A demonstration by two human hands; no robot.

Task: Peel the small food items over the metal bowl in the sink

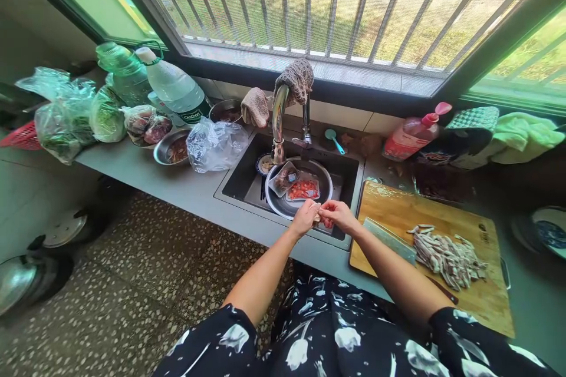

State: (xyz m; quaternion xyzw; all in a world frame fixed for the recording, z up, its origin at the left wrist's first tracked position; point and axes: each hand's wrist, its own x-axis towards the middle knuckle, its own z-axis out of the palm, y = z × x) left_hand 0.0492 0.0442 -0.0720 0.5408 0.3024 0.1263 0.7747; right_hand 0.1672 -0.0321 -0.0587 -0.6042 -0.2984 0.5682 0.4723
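My left hand (305, 216) and my right hand (339, 215) meet over the front rim of the sink (239, 179), fingers pinched together on a small pack of red food (326, 222). Just beyond them a metal bowl (274, 197) in the sink holds a tray of red pieces (303, 189) and a smaller tray (285, 177). The tap (278, 123) stands behind the bowl, draped with a cloth.
To the right lies a wooden cutting board (398, 212) with a cleaver (390, 239) and a heap of pale sliced strips (448, 256). Plastic bags (216, 144), bowls and water bottles (174, 88) crowd the counter's left. A pink bottle (413, 135) lies behind the board.
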